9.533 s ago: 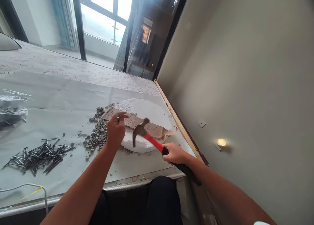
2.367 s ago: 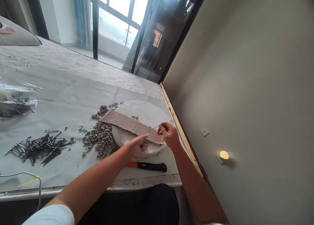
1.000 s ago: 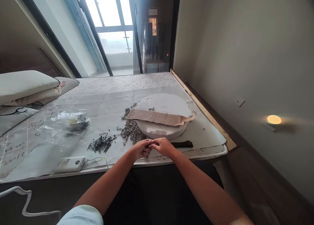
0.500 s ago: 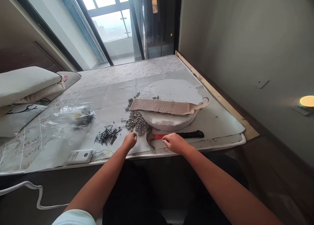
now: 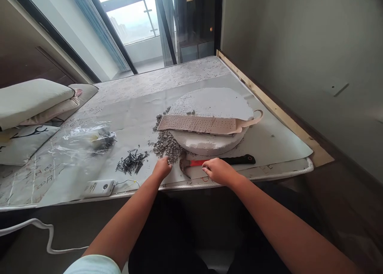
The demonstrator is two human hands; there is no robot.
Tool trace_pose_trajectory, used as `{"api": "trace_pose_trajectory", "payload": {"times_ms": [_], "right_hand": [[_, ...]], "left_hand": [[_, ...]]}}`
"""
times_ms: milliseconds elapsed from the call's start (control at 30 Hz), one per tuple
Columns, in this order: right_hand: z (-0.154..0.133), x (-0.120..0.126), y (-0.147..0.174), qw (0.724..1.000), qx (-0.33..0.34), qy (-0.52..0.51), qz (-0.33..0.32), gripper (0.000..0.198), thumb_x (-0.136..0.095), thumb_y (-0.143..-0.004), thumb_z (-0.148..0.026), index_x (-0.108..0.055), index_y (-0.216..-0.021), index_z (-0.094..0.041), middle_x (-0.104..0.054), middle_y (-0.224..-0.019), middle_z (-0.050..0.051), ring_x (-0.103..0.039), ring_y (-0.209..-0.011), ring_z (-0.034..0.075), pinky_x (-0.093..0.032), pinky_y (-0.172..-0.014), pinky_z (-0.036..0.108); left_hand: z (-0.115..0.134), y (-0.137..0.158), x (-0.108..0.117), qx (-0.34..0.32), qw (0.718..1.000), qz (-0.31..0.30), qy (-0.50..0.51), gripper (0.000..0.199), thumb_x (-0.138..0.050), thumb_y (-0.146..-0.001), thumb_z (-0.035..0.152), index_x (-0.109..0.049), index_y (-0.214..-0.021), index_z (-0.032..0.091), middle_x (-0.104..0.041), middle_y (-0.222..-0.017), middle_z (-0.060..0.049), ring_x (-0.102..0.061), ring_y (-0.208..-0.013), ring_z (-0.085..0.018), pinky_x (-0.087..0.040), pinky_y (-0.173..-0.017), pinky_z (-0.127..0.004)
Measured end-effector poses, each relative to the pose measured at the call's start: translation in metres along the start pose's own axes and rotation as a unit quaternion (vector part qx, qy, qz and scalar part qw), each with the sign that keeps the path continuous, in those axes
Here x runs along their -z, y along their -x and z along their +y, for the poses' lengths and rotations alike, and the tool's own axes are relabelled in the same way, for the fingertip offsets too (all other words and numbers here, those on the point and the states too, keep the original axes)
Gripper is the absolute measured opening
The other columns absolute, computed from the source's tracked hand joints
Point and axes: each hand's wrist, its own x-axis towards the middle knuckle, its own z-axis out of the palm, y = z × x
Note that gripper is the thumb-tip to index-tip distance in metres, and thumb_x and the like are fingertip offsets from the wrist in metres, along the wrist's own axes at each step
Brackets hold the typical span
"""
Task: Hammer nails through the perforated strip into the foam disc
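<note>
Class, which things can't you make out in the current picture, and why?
All in the head view:
Left hand: its own back hides whether it holds anything.
Right hand: covers part of the hammer; contact unclear.
Bag: glare and creases blur its contents.
Nails: overlapping, so no sure count.
White device: print too small.
Antler cushion: cut off by the left edge.

Wears a short, pale mint-white sleeve [image 5: 92, 265] on the left, finished in a smooth, rounded hem. Runs bare from there along the left forearm [image 5: 127, 222] to the left hand [image 5: 162, 168], and along the right forearm [image 5: 275, 212] to the right hand [image 5: 220, 171]. Tapers toward both wrists. Wears near-black legwear [image 5: 163, 236] below the near edge of the mattress [image 5: 185, 73], details lost in shadow.
</note>
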Motion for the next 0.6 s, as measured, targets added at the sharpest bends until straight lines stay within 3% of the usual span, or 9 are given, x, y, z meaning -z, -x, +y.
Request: {"api": "trace_pose_trajectory", "payload": {"times_ms": [167,333,600], "right_hand": [[0.001,0.004,0.004,1.000,-0.012,-0.002,-0.007,0.024,-0.047,-0.087,-0.026,-0.069,-0.091,-0.020,-0.070,-0.088,0.006,-0.062,-0.082,0.018,-0.037,-0.064,0.023],[0.007,0.003,0.001,1.000,-0.022,0.015,-0.006,0.024,-0.046,-0.088,-0.027,-0.068,-0.094,-0.020,-0.069,-0.091,0.006,-0.062,-0.086,0.019,-0.039,-0.068,0.024],[0.023,-0.003,-0.005,0.980,-0.129,0.153,-0.026,0.026,-0.053,-0.080,-0.014,-0.064,-0.104,-0.013,-0.062,-0.107,0.016,-0.059,-0.099,0.026,-0.043,-0.078,0.032]], "left_hand": [[0.001,0.001,0.000,0.021,0.999,-0.028,0.008,0.038,-0.045,-0.077,0.012,-0.057,-0.114,0.011,-0.064,-0.106,-0.016,-0.058,-0.099,-0.023,-0.042,-0.083,-0.028],[0.002,0.003,0.000,0.034,0.999,-0.017,0.003,0.039,-0.042,-0.079,0.011,-0.059,-0.114,0.011,-0.066,-0.104,-0.014,-0.059,-0.097,-0.022,-0.043,-0.082,-0.027],[-0.004,0.000,0.002,0.046,0.999,-0.006,-0.008,0.031,-0.051,-0.073,0.011,-0.068,-0.099,0.014,-0.069,-0.095,-0.010,-0.060,-0.088,-0.018,-0.043,-0.075,-0.023]]}}
